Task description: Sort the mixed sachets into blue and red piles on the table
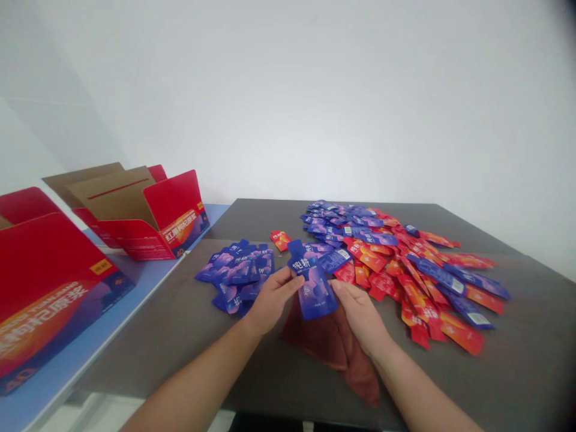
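Note:
A blue-purple spouted-shape pouch [312,288] is held up over the near part of the table, its printed front facing me. My left hand [272,300] pinches its left edge between thumb and fingers. At the pouch's right edge is the thumb of my right hand [357,309], whose fingers are closed and partly hidden. A reddish-brown cloth [321,342] bunches behind and below the pouch, running up under my right hand and trailing onto the table. Left of my left hand lies a small pile of blue pouches [240,270].
A large heap of blue pouches [333,219] and red pouches [414,294] spreads over the right of the dark table [180,354]. One small red pouch [281,240] lies apart. Open red cartons [130,237] stand at left on a blue surface [67,375]. A white wall [288,108] rises behind.

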